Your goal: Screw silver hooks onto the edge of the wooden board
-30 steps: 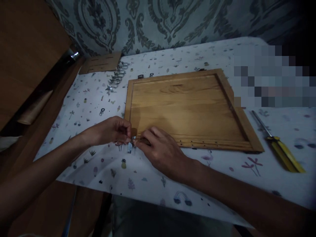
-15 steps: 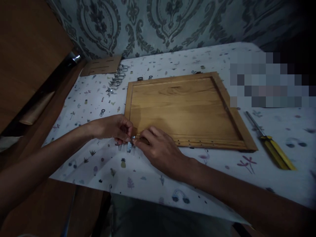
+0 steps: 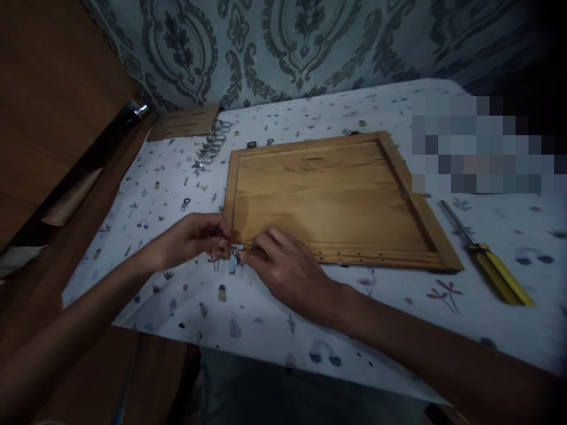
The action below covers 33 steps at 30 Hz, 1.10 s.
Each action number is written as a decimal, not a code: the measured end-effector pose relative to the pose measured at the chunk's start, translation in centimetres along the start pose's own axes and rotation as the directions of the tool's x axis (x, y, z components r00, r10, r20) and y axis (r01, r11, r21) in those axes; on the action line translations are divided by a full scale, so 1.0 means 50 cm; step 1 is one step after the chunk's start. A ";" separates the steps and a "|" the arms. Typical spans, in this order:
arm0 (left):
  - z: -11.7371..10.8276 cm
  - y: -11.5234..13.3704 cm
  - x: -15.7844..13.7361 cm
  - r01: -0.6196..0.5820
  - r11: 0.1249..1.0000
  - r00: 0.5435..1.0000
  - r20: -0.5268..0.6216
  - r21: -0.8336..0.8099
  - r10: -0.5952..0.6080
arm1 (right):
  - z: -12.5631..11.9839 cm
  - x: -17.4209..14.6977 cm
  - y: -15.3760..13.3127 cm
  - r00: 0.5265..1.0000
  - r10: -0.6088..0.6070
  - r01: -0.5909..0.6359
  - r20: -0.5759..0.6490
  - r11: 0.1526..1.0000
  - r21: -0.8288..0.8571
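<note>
A wooden panel (image 3: 310, 195) with a raised frame lies flat on the patterned tablecloth. At its near left corner sits a small shiny metal latch (image 3: 234, 258), partly jutting past the panel's edge. My right hand (image 3: 287, 271) rests curled on the near edge of the frame, its thumb and finger at the latch and steadying it. On the latch's other side is my left hand (image 3: 195, 239), thumb and fingers brought together by the corner. Whatever those left fingertips pinch is too small to make out.
Several similar metal latches (image 3: 212, 144) lie in a row at the back left, beside a slotted piece of cardboard (image 3: 183, 122). A yellow-handled screwdriver (image 3: 496, 271) lies right of the panel. A wooden cabinet (image 3: 53, 88) stands at the left, and a patterned wall (image 3: 296, 47) runs behind.
My left hand has drawn slightly back to the left, off the latch, so more of the metal shows. My right hand and the panel have stayed in place.
</note>
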<state>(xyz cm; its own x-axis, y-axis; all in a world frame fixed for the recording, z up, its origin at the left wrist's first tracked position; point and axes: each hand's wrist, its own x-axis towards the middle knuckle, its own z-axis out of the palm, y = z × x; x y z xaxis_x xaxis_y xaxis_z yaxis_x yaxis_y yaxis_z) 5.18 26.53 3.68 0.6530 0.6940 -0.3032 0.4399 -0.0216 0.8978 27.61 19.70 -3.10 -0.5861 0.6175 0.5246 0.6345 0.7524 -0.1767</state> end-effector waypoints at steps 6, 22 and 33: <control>0.074 -0.046 -0.081 -0.290 0.800 0.849 -0.245 0.525 0.469 | -0.004 0.000 0.000 0.999 -0.002 0.001 0.037 1.000 0.025; 0.078 -0.081 -0.071 -0.437 0.555 0.732 -0.079 0.708 0.676 | -0.007 0.001 -0.004 0.999 0.022 -0.022 0.049 1.000 0.007; 0.090 -0.081 -0.068 -0.317 0.679 0.748 -0.265 0.662 0.608 | -0.007 0.002 -0.003 0.999 0.022 -0.022 0.038 1.000 -0.007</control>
<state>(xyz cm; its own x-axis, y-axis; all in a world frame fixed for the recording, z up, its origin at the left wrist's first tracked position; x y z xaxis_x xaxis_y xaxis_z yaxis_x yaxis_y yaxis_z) 3.97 21.03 -0.36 0.5925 0.6971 0.4038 0.4997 -0.7112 0.4945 27.65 19.57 -2.72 -0.5907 0.6422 0.4885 0.6507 0.7371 -0.1823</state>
